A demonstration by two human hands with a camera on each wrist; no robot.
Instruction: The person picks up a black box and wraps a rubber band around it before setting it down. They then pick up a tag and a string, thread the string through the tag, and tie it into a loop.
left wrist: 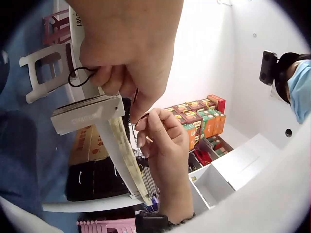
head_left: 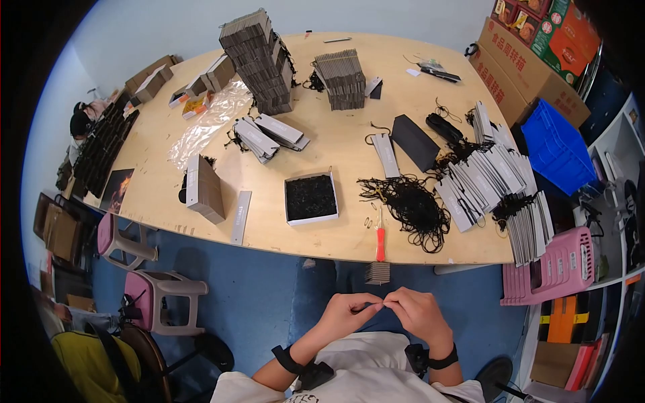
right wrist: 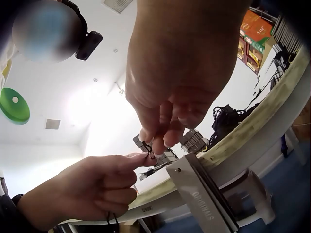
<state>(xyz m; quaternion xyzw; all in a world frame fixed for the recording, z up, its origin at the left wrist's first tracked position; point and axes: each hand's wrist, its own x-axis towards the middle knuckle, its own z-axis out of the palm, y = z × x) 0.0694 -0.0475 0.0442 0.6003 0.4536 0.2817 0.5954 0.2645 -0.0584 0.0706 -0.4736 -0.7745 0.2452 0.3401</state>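
Observation:
My left hand [head_left: 349, 314] and right hand [head_left: 420, 312] meet fingertip to fingertip in front of my body. Between them is a thin black cord [right wrist: 147, 147], pinched by both hands. From my left hand's curled fingers a black loop [left wrist: 73, 77] sticks out in the left wrist view. Near the hands, in the head view, a small stack of grey hang tags [head_left: 377, 273] shows at the table's front edge. Its top tag, in the right wrist view, is a light grey card [right wrist: 194, 191] with a small hole and printed lettering.
On the table [head_left: 269, 235] lie a white box of black cords [head_left: 310, 223], a tangled cord pile [head_left: 416, 211], a red-handled tool [head_left: 381, 245] and fanned grey tags [head_left: 480, 178]. Tall tag stacks [head_left: 259, 64] stand behind. A blue crate [head_left: 557, 148] is at right, stools [head_left: 164, 302] at left.

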